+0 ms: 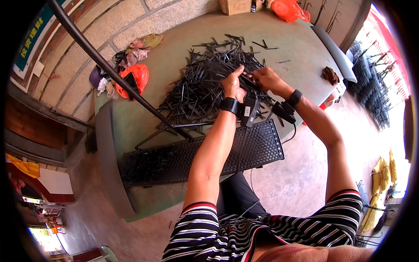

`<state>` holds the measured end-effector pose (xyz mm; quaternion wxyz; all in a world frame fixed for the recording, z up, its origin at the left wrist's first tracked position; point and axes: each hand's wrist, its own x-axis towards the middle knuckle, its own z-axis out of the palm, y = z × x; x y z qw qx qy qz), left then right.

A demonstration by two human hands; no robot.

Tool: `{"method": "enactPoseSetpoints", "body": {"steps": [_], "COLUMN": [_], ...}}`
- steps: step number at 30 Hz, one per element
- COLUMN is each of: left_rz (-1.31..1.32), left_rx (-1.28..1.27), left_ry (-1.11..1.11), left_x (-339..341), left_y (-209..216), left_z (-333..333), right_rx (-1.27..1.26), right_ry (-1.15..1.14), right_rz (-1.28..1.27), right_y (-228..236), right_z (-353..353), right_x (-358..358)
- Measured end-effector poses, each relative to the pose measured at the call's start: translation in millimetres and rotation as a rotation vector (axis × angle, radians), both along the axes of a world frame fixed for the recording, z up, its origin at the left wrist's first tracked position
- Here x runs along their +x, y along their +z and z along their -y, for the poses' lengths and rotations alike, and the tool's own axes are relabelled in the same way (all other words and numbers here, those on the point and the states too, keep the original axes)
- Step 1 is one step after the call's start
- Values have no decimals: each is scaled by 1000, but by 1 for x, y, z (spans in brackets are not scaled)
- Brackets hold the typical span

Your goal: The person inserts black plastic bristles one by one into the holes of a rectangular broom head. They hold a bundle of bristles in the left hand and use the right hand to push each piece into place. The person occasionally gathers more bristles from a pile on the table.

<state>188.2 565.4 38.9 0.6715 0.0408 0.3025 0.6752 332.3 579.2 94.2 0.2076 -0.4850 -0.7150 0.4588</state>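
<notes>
A large heap of thin black strips [192,89] is spread over the green table, and both my hands are at its right side. My left hand [234,86] is closed around several black strips, thumb on top; their exact kind is too dark to make out. Close by, my right hand [267,81] pinches the same dark pieces at their other side, its fingers bent. Each wrist wears a black band, with a small black box [248,112] hanging by the left one and a dark device [283,112] by the right.
In front of the heap lies a long black perforated tray [257,142] with small black bits at its left. A black metal pole [96,54] slants across the left. Orange-red bags [139,77], cloths [144,46] and a cardboard box [235,6] rest along the table's edges. Black stacks [371,83] stand right.
</notes>
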Motion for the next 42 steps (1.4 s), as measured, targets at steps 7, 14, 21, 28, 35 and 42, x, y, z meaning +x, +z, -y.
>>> {"method": "enactPoseSetpoints", "body": {"steps": [7, 14, 21, 28, 35, 42], "left_rz": [-135, -177, -312, -167, -16, 72], "left_rx": [6, -2, 86, 111, 76, -32], "left_ry": [279, 549, 500, -210, -576, -587], "left_x": [2, 9, 28, -10, 6, 20], "left_y": [-5, 23, 29, 35, 38, 34], "left_z": [-13, -6, 3, 18, 49, 52], "right_rx": [632, -81, -229, -743, -773, -567], "right_ry": [79, -6, 181, 340, 329, 358], "right_rz": [347, -462, -376, -549, -821, -567], "right_y": [14, -12, -15, -20, -16, 16], "right_z": [19, 34, 19, -38, -45, -28], "right_x": [-14, -6, -5, 29, -8, -15]}}
